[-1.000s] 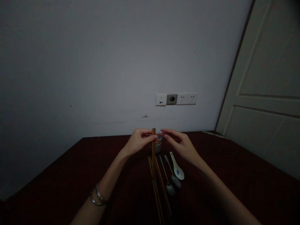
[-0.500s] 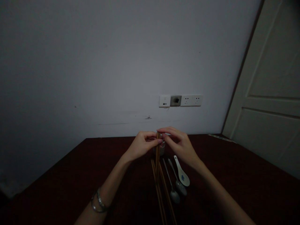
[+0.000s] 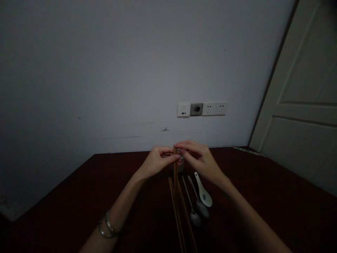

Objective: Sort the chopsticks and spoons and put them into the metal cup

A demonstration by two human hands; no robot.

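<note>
My left hand (image 3: 159, 161) pinches a pair of upright wooden chopsticks (image 3: 176, 172) near their top. With its fingertips, my right hand (image 3: 200, 158) touches the top ends of the same chopsticks from the right. Behind the fingers stands a glass jar (image 3: 180, 166), partly hidden. More chopsticks (image 3: 187, 216) lie on the table below. To their right are two metal spoons, one long and thin (image 3: 195, 218) and one wider (image 3: 202, 209), and a white ceramic spoon (image 3: 204, 196) with a blue mark.
The dark red table (image 3: 73, 196) meets a pale wall (image 3: 131, 70) with a row of sockets (image 3: 207, 109). A panelled door (image 3: 302, 105) is at the right. A thin strip (image 3: 248, 151) lies at the table's back right edge.
The view has shifted slightly. My hands keep nearly the same hold on the upright chopsticks, which stand a little straighter.
</note>
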